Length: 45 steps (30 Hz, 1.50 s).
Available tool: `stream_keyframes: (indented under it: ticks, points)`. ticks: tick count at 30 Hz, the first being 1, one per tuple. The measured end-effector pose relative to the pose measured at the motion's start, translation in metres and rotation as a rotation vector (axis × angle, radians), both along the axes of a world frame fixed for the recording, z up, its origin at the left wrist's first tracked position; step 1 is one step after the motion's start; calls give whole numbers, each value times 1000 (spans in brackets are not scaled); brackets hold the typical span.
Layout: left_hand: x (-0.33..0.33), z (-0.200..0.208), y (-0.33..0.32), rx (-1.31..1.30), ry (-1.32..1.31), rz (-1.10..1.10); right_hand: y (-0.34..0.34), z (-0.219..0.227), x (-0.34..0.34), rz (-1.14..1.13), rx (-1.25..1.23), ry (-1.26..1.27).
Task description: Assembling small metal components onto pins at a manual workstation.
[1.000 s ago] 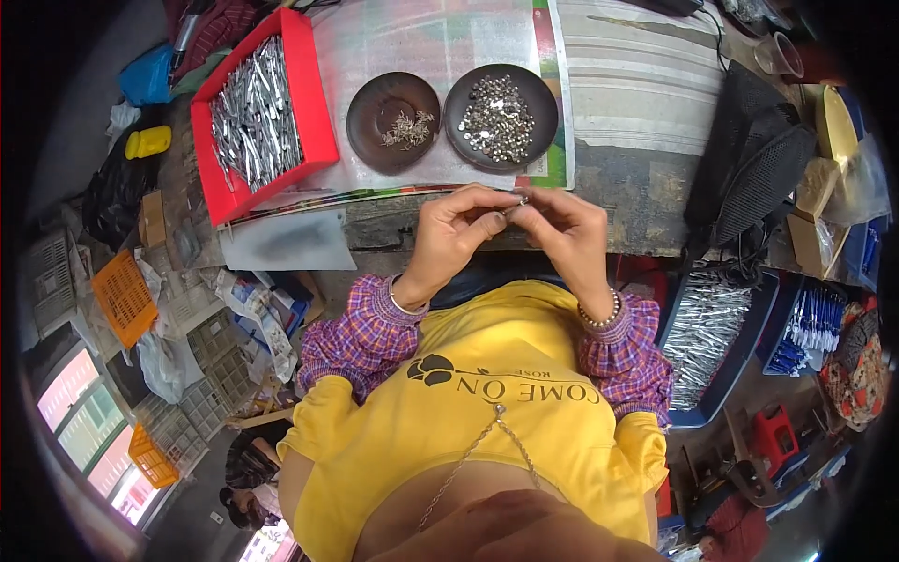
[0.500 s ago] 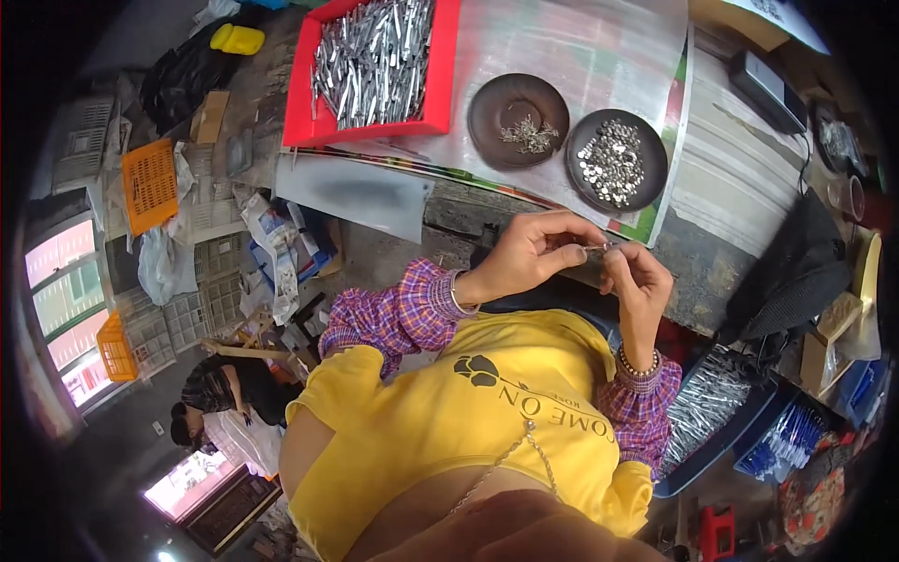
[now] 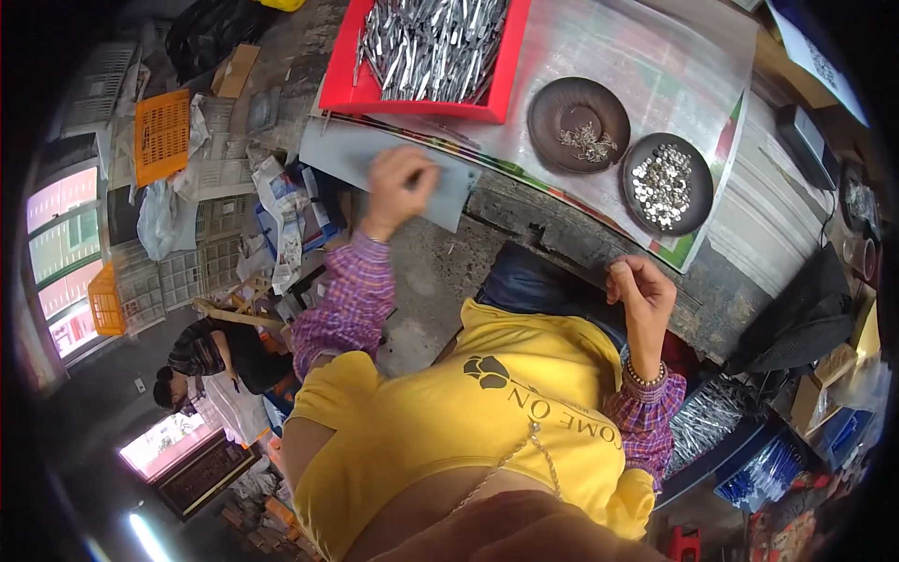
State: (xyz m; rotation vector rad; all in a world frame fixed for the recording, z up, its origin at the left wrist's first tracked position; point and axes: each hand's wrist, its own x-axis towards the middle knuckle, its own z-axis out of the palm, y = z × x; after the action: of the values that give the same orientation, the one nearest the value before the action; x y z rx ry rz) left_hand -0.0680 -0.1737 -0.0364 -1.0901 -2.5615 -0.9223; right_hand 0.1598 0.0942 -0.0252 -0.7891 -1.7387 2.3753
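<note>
My left hand (image 3: pixel 401 187) is over the pale grey sheet (image 3: pixel 342 155) at the table's front edge, just below the red box (image 3: pixel 506 94). Its fingers curl inward but are smeared by motion, so what they hold, if anything, does not show. My right hand (image 3: pixel 646 300) stays in front of the table edge, below the bowls, thumb and fingertips pinched together; anything between them is too small to make out. Long silvery metal pieces (image 3: pixel 431 51) fill the red box. A brown dish (image 3: pixel 548 145) bears thin small metal parts (image 3: pixel 588 142). Shiny round bits (image 3: pixel 663 185) lie in a dark bowl (image 3: pixel 700 201).
A dark boxy device (image 3: pixel 807 148) and a black cloth (image 3: pixel 796 314) are at the right. Beside my right arm, a blue bin holds silvery pieces (image 3: pixel 707 417). Orange crates (image 3: pixel 161 136) stand at the left. Another person (image 3: pixel 211 351) is at the lower left.
My hands have come apart: the left has swung left to the grey sheet, while the right remains near its place. The small metal piece between them no longer shows. The view has shifted slightly.
</note>
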Motion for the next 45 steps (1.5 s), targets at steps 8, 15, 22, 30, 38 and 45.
stream_keyframes:
  ticks: [8,15,22,30,38,45]
  points:
    - [-16,0,-50,-91,85,17,-6,1,-2,22,3,-34]
    - [3,16,-13,157,-389,109,-8,4,-3,83,43,-10]
    - [48,35,80,380,-1165,-123,-10,4,-3,90,323,106]
    - [100,37,137,212,-1507,-343,-5,11,8,-31,496,177]
    - [109,39,154,170,-1426,-366,4,4,16,-114,495,233]
    - [116,37,157,166,-1195,-317,6,-7,18,-221,326,318]
